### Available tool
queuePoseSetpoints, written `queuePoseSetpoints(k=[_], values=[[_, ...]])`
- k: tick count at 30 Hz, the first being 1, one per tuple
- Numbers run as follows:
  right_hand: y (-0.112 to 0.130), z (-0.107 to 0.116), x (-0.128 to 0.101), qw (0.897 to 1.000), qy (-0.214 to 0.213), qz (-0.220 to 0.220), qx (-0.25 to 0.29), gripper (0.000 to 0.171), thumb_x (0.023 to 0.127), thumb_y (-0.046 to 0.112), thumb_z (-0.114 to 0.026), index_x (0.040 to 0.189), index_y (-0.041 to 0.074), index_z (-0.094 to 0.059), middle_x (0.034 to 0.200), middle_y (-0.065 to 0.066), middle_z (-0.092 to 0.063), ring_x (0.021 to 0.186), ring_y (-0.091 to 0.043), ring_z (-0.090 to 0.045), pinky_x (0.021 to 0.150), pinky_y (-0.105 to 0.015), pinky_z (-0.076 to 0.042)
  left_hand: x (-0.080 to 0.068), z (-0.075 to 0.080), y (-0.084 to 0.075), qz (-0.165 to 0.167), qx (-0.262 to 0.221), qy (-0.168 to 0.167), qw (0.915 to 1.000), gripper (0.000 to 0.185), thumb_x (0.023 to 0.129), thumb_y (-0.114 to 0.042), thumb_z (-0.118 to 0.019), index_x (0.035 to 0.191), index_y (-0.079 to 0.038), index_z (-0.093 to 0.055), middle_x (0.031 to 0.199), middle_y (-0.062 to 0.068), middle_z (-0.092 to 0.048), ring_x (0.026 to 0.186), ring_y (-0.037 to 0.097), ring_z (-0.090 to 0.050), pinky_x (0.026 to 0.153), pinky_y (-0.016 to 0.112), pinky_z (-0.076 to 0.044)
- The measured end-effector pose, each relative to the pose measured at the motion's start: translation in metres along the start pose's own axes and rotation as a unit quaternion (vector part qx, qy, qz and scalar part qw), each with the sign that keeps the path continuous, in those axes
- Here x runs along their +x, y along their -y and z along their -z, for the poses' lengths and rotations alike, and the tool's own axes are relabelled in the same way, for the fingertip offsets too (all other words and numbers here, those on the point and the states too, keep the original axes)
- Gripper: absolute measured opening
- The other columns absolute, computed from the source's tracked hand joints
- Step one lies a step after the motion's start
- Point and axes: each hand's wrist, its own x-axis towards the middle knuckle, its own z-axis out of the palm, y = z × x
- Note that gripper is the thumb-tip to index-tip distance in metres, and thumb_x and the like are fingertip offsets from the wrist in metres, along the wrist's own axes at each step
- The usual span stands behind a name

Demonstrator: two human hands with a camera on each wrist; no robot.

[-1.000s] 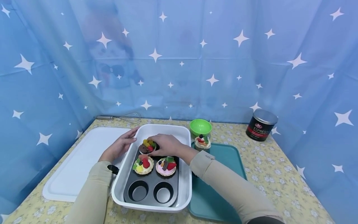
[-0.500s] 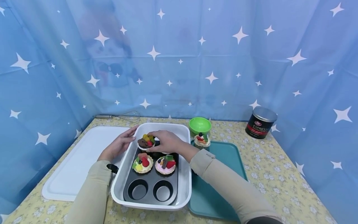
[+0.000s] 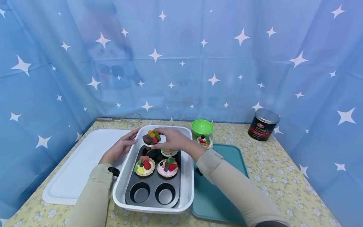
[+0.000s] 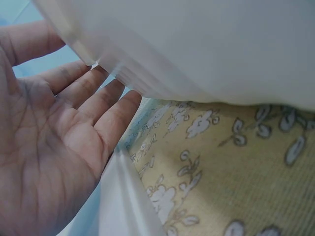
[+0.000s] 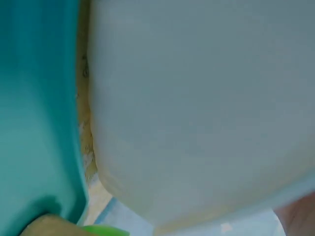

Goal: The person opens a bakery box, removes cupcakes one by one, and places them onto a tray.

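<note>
In the head view my right hand (image 3: 175, 140) pinches a chocolate cupcake (image 3: 150, 139), topped with yellow and red fruit pieces, above the far-left cup of a dark muffin tin (image 3: 153, 179). The tin lies inside a white rectangular tub (image 3: 189, 189). Two fruit-topped cupcakes sit in its middle row, and another cupcake (image 3: 169, 152) at the far right is partly hidden under my right hand. The two near cups hold nothing. My left hand (image 3: 122, 146) touches the tub's left side with fairly straight fingers (image 4: 120, 113), seen against the wall in the left wrist view.
A white board (image 3: 82, 167) lies left of the tub, a teal tray (image 3: 221, 192) to the right. One more cupcake (image 3: 204, 142) stands by the tray's far end, near a green bowl (image 3: 202, 127). A whisk (image 3: 124, 119) and an espresso can (image 3: 263, 125) lie farther back.
My right hand has lifted the chocolate cupcake up from the tin's far-left cup and slightly right, uncovering part of the far-right cupcake. My left hand has stayed at the tub's side.
</note>
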Motion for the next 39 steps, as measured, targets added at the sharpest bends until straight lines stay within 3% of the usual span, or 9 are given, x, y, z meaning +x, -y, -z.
queuePoseSetpoints(k=[21, 30, 39], values=[[-0.012, 0.035, -0.032, 0.995, -0.049, -0.072, 0.052, 0.079, 0.084, 0.063, -0.072, 0.149, 0.024, -0.050, 0.139, 0.001, -0.058, 0.133, -0.021, -0.052, 0.103, -0.043, -0.049, 0.001, -0.001, -0.001, 0.005, -0.002, -0.004, 1.0000, 0.072, 0.103, -0.005, -0.048, 0.164, -0.016, -0.011, 0.169, 0.007, -0.007, 0.153, 0.031, -0.014, 0.101, 0.020, -0.046], [-0.024, 0.044, -0.050, 0.994, -0.074, -0.073, 0.045, 0.077, 0.083, 0.063, -0.073, 0.146, 0.023, -0.054, 0.138, 0.000, -0.059, 0.128, -0.023, -0.055, 0.099, -0.048, -0.052, 0.000, 0.001, 0.000, 0.005, -0.008, 0.004, 0.9999, 0.072, 0.104, -0.007, -0.048, 0.164, -0.016, -0.010, 0.169, 0.007, -0.010, 0.151, 0.028, -0.024, 0.103, 0.024, -0.047], [-0.039, 0.055, -0.071, 0.992, -0.079, -0.078, 0.064, 0.077, 0.085, 0.060, -0.072, 0.148, 0.020, -0.051, 0.141, -0.006, -0.058, 0.131, -0.031, -0.053, 0.099, -0.053, -0.050, -0.001, 0.000, 0.000, 0.003, -0.017, 0.007, 0.9998, 0.073, 0.103, -0.006, -0.048, 0.164, -0.016, -0.009, 0.169, 0.007, -0.008, 0.151, 0.031, -0.019, 0.104, 0.024, -0.046]])
